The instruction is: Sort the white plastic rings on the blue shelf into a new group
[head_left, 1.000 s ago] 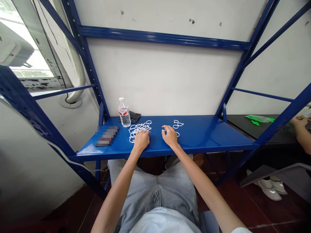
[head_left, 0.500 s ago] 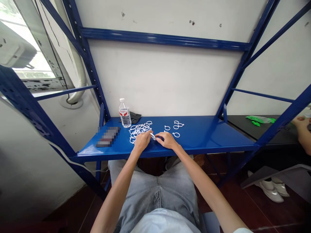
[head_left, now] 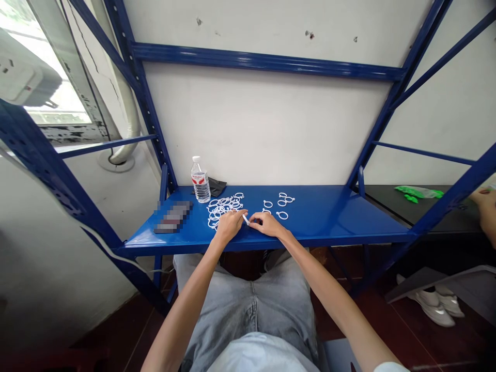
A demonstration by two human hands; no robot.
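Between my two hands is a white curtain ring, seen almost edge-on. My left hand pinches its upper end between thumb and fingers. At its lower end the fingertips of my right hand are closed in a pinch on it. Beside my left hand lies a heaped pile of white curtain rings, partly covered by that hand. Several separate rings, one of them a lone ring, lie flat beyond my right hand. Small knobs or eyelets show on some rings.
A water bottle stands at the back left of the blue table, by a black pouch. A blurred-out flat object lies left. Blue posts frame the table. At right, another person's hand is near green items.
The ring between my hands has turned and now looks thinner, more edge-on. My hands stay almost in place. The whole view has shifted slightly.
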